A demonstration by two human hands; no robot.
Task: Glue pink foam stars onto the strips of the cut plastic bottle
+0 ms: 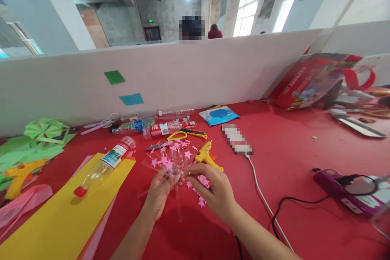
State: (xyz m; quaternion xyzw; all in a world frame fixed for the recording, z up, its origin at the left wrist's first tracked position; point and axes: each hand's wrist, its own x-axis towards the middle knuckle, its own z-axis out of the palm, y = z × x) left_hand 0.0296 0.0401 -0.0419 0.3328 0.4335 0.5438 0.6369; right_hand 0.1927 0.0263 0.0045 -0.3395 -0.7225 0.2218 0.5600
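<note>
In the head view, my left hand is closed around the base of a clear plastic bottle piece cut into thin strips. Pink paper stars sit on the strips, which fan out away from me; one strip hangs down toward the table. My right hand pinches at the right side of the same piece; what lies between its fingertips is too small to tell. More pink stars lie beneath the right hand. Just beyond is a yellow glue gun, with yellow-handled scissors farther back.
A plastic bottle lies on yellow paper at left, near another glue gun and green paper. Several bottles lie by the white partition. A wipes pack, cabled phone and purple power strip are rightward.
</note>
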